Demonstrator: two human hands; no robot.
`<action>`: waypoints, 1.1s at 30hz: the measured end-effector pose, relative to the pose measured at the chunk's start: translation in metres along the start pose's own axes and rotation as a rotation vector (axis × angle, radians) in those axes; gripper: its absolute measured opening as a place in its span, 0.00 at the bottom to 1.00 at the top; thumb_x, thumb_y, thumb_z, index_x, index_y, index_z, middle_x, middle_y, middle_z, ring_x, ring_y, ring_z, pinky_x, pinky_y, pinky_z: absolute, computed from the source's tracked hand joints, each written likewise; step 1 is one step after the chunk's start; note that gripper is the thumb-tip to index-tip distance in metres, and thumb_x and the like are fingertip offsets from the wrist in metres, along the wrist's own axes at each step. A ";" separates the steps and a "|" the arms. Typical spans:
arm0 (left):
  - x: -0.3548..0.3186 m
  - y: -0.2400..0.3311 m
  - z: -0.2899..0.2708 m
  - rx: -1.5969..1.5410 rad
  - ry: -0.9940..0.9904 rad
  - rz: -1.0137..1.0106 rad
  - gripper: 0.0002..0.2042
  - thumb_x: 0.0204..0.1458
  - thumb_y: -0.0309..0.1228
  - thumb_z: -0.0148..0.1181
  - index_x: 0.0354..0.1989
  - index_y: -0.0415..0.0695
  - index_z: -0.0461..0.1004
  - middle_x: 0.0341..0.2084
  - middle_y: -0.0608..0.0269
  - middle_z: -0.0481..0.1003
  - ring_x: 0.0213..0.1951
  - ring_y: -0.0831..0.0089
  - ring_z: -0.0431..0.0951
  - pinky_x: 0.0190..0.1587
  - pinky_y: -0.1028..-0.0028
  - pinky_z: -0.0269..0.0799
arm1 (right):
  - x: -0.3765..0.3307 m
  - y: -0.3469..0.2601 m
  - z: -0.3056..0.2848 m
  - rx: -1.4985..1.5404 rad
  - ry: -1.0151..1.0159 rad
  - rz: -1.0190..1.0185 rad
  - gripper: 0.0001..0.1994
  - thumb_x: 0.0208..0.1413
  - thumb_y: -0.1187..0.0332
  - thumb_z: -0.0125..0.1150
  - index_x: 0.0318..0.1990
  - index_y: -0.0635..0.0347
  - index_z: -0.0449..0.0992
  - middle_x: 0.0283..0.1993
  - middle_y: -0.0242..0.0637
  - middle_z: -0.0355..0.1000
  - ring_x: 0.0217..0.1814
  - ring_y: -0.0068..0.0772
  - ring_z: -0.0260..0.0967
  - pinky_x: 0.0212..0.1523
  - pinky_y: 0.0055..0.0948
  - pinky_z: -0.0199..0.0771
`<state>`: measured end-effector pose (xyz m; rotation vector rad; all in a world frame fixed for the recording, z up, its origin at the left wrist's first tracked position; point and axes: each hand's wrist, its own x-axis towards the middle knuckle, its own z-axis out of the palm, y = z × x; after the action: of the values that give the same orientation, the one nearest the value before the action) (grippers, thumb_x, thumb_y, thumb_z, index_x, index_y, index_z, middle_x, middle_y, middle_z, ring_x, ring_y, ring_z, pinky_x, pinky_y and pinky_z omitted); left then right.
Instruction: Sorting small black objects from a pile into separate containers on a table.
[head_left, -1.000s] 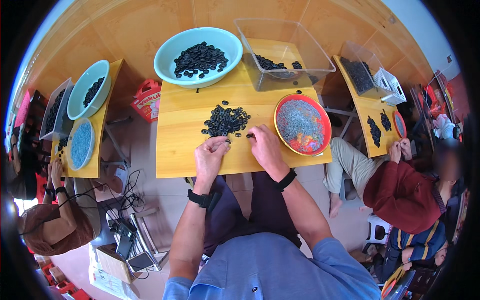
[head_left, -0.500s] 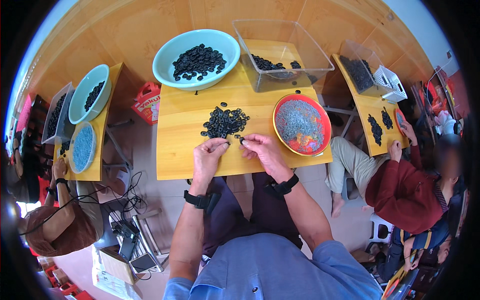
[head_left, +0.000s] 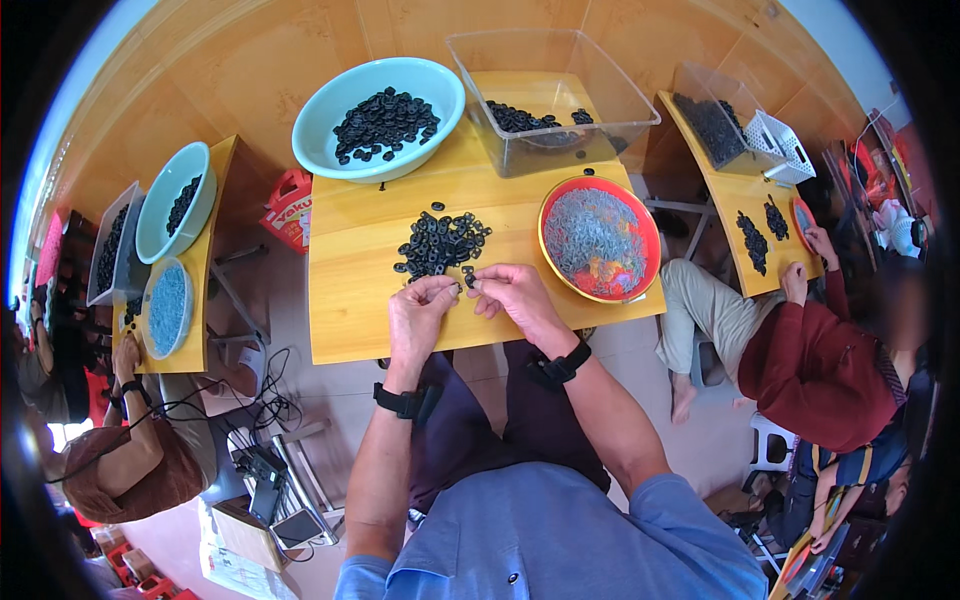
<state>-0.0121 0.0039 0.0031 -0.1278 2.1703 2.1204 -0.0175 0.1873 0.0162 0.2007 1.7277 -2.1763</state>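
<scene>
Close to the table's near edge, my left hand pinches a small black plastic piece between thumb and forefinger. My right hand is just beside it, its thumb and forefinger closed on another small black piece, partly hidden by the fingertips. A small gap separates the two hands. Beyond them lies a loose pile of flat black pieces with holes in them. To the right of the pile, a red bowl with a yellow rim holds many small grey parts.
At the back stand a light blue basin of black pieces and a clear plastic bin with more. Side tables with similar containers flank mine; people work at both. A red carton and cables are on the left.
My right hand has come left, narrowing the gap to my left hand. Both keep their pinch. The whole view has shifted slightly.
</scene>
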 end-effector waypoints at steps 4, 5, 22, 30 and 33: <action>0.000 -0.001 0.002 0.000 0.013 0.004 0.07 0.55 0.24 0.66 0.40 0.34 0.80 0.30 0.65 0.80 0.30 0.81 0.78 0.35 0.81 0.73 | 0.001 0.002 0.001 -0.001 0.008 -0.004 0.13 0.57 0.73 0.58 0.46 0.73 0.76 0.36 0.43 0.79 0.28 0.27 0.77 0.28 0.23 0.76; 0.000 -0.001 0.002 -0.009 0.018 0.003 0.07 0.55 0.24 0.66 0.40 0.34 0.80 0.29 0.65 0.80 0.30 0.81 0.78 0.35 0.81 0.73 | 0.001 0.002 0.001 -0.006 0.009 -0.004 0.13 0.57 0.73 0.58 0.46 0.73 0.76 0.35 0.43 0.79 0.28 0.27 0.77 0.28 0.23 0.76; -0.004 0.005 0.003 -0.069 0.025 -0.082 0.08 0.56 0.21 0.63 0.42 0.31 0.78 0.29 0.58 0.81 0.30 0.78 0.80 0.35 0.81 0.76 | 0.001 0.001 0.006 -0.071 0.013 -0.022 0.11 0.56 0.71 0.59 0.41 0.72 0.77 0.32 0.40 0.78 0.25 0.23 0.74 0.24 0.21 0.74; -0.005 0.005 0.004 -0.002 0.023 -0.065 0.07 0.54 0.21 0.64 0.40 0.31 0.80 0.29 0.60 0.81 0.29 0.80 0.79 0.34 0.82 0.75 | 0.002 0.003 0.005 -0.178 -0.027 -0.022 0.11 0.55 0.71 0.59 0.40 0.72 0.77 0.30 0.39 0.77 0.25 0.25 0.76 0.25 0.23 0.77; -0.005 0.004 0.004 0.032 0.019 -0.041 0.07 0.54 0.22 0.64 0.40 0.31 0.80 0.28 0.61 0.81 0.29 0.80 0.79 0.33 0.82 0.74 | 0.002 0.002 0.004 -0.208 -0.045 -0.002 0.11 0.57 0.71 0.59 0.43 0.72 0.77 0.32 0.39 0.77 0.26 0.24 0.75 0.27 0.23 0.77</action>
<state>-0.0076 0.0079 0.0081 -0.1892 2.1909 2.0705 -0.0182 0.1824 0.0142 0.0965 1.9127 -1.9689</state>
